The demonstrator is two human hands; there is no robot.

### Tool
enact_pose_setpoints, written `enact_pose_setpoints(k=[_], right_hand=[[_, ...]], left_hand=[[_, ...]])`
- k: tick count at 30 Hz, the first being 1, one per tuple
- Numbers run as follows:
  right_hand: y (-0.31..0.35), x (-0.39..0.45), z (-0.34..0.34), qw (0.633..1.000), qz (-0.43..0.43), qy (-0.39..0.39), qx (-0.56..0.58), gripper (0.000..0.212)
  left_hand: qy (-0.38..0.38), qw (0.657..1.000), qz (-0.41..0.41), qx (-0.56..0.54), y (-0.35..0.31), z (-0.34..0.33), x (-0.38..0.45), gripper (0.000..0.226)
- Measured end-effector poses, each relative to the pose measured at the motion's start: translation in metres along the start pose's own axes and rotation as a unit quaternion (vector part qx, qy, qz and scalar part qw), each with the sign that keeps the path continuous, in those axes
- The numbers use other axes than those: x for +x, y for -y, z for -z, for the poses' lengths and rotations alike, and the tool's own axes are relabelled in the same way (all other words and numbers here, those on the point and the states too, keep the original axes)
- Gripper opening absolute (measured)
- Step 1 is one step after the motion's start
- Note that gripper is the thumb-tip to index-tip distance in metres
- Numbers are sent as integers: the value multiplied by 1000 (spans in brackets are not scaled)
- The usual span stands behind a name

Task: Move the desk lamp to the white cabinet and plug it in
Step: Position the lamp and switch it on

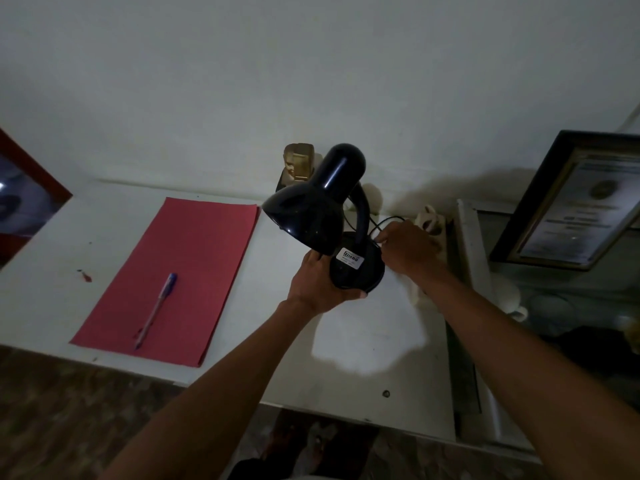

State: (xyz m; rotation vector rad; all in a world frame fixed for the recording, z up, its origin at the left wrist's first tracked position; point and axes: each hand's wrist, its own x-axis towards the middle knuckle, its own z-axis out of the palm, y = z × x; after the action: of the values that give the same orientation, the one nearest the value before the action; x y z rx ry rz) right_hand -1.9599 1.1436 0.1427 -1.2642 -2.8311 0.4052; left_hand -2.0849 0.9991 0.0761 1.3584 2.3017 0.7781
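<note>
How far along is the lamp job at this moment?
Done: the lamp has reached the white cabinet. In hand: the left hand grips its base, tilted above the top, while the right hand handles the black cord. Left: setting it down and plugging in; no plug or socket is clearly visible.

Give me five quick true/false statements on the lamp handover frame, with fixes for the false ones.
1. The left hand grips the desk lamp at its base. True.
2. The pen lies on bare cabinet top. False: it lies on the red paper.
3. The right hand is at the black cord behind the base. True.
4. The lamp shade faces the framed certificate. False: it opens down-left, toward the paper.
5. The white cabinet stands against the wall. True.
</note>
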Motion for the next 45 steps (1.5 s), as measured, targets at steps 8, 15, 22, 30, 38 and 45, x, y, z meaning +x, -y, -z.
enact_pose_setpoints(k=[8,15,22,30,38,45], right_hand=[[-12,5,-7,998,24,18,55,25],[-8,19,-20,1000,3,-14,-16,19],[-7,-3,-16,998,-28,42,24,32],[22,-62,-58,991,117,-27,58,48],[34,-62,-72,985,104,-31,-133,61],[50,-68,-76,980,78,-45,-178,52]], left_hand=[[6,1000,11,15,1,1,0,115],[19,1000,16,11,3,1,2,116],[58,998,14,17,7,8,17,124],[-38,996,32,-69,11,-1,-10,109],[-13,990,39,134,24,-21,-55,80],[-15,979,18,202,51,-16,-90,66]])
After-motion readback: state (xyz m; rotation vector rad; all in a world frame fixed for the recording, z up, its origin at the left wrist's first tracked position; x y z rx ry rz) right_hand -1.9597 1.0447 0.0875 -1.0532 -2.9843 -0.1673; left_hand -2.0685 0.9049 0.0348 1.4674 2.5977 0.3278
